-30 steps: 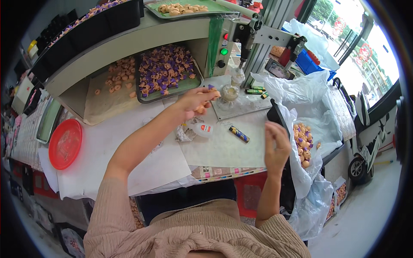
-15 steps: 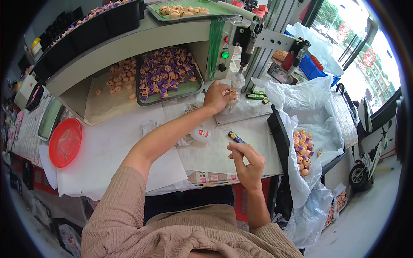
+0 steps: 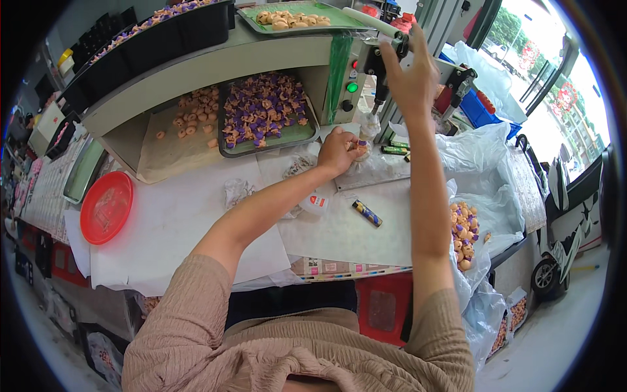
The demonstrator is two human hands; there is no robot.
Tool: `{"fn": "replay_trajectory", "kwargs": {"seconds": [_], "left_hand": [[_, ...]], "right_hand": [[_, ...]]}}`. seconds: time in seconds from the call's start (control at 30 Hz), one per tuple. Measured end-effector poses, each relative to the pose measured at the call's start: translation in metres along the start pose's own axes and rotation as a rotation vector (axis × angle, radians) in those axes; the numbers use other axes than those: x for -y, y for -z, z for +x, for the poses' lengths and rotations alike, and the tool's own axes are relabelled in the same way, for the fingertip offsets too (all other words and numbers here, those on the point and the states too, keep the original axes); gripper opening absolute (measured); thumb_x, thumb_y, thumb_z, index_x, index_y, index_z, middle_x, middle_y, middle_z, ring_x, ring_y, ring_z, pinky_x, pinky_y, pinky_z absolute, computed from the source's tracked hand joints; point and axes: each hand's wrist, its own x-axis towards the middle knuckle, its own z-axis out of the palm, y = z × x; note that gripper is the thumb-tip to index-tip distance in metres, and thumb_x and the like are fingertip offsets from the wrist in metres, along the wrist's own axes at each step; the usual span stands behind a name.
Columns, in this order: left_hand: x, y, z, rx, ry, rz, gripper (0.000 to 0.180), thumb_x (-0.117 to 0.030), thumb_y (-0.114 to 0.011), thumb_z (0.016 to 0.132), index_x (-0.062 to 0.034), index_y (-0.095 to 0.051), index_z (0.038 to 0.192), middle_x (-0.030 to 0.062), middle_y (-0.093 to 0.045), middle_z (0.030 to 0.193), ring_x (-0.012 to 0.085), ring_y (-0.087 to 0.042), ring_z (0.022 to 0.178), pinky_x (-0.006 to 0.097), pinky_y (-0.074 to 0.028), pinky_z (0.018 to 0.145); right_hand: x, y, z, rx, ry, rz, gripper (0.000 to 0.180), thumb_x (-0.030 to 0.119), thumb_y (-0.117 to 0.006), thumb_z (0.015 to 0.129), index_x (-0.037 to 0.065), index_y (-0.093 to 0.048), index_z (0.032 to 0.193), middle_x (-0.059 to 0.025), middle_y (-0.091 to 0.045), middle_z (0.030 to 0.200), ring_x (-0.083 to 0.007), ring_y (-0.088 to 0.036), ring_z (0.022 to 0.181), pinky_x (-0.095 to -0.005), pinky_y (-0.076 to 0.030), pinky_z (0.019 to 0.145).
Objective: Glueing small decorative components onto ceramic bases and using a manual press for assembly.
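Currently the left hand (image 3: 338,150) sits just above the centre of the frame, fingers curled around a small clear packet (image 3: 360,149) of orange and purple pieces. It holds the packet under the head of the press machine (image 3: 385,72) at upper centre, apparently so that the packet's mouth lies where the press would come down. The packet pokes out to the right of the fingertips and touches them; how firmly they pinch it cannot be told.

The right hand (image 3: 410,72) is raised to the upper centre right, fingers wrapped about the machine's lever handle (image 3: 369,21), a pale bar running up to the left. The grip looks closed over the bar, though the fingertips are hidden behind it.

Supplies are arranged within reach. A dark tray of purple and orange pieces (image 3: 264,110) sits in the shelf opening at upper centre, with loose orange pieces on brown paper (image 3: 189,121) to its left. A green tray (image 3: 294,14) with more pieces rests on top of the shelf. At right centre an open plastic bag (image 3: 465,235) holds filled pieces, hanging beside the table edge, presumably as a drop point. A red plate (image 3: 106,206) lies at left centre, well apart from both hands. A small dark tube (image 3: 367,213) lies on the white paper at centre.
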Motion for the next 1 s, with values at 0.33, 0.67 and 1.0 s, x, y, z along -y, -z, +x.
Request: {"fn": "replay_trajectory", "kwargs": {"seconds": [0.33, 0.67, 1.0], "left_hand": [[0.016, 0.011, -0.006, -0.001, 0.028, -0.005, 0.032, -0.017, -0.081, 0.069, -0.0024, -0.064, 0.091, 0.0085, -0.055, 0.096, 0.024, -0.059, 0.086, 0.033, -0.048, 0.078], [0.013, 0.065, -0.014, 0.032, 1.016, -1.253, 0.031, -0.032, -0.064, 0.084, -0.0108, -0.05, 0.102, 0.007, -0.055, 0.09, 0.0202, -0.057, 0.076, 0.036, -0.048, 0.06], [-0.014, 0.15, -0.101, -0.11, 1.038, -1.655, 0.016, -0.021, -0.053, 0.093, -0.0081, -0.051, 0.103, 0.0105, -0.054, 0.095, 0.0243, -0.055, 0.083, 0.035, -0.048, 0.067]], "right_hand": [[0.024, 0.054, 0.053, -0.051, -0.104, 1.052, 0.021, 0.016, -0.052, 0.096, -0.003, -0.061, 0.102, -0.0145, -0.063, 0.098, -0.0182, -0.063, 0.079, -0.0368, -0.048, 0.081], [0.028, 0.103, -0.117, 0.047, -0.387, 0.557, 0.042, 0.011, -0.054, 0.091, 0.0, -0.047, 0.131, -0.0142, -0.058, 0.126, -0.0224, -0.054, 0.117, -0.0364, -0.041, 0.098], [0.068, 0.053, -0.242, 0.74, -0.412, 0.389, 0.032, 0.013, -0.068, 0.08, 0.001, -0.063, 0.109, -0.0166, -0.063, 0.106, -0.0347, -0.055, 0.097, -0.0419, -0.043, 0.088]]}}
